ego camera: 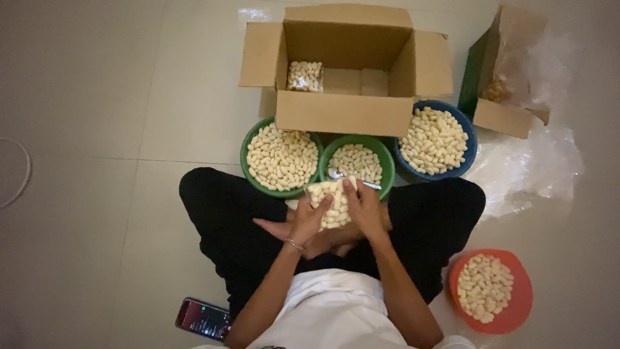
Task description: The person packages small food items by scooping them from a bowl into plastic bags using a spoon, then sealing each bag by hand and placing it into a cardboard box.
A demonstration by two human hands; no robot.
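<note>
Both hands, left hand [309,216] and right hand [363,208], gripped a clear snack pouch [329,201] over the lap, near the middle green bowl [387,169], probably pinching its top shut. Packed pouch [305,75] sat in far carton [345,113].

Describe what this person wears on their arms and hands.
Both forearms are bare, with no gloves or sleeves reaching them. The left hand has a thin metal bangle at its wrist. The right hand shows no ring or band. A white top covers the torso.
</note>
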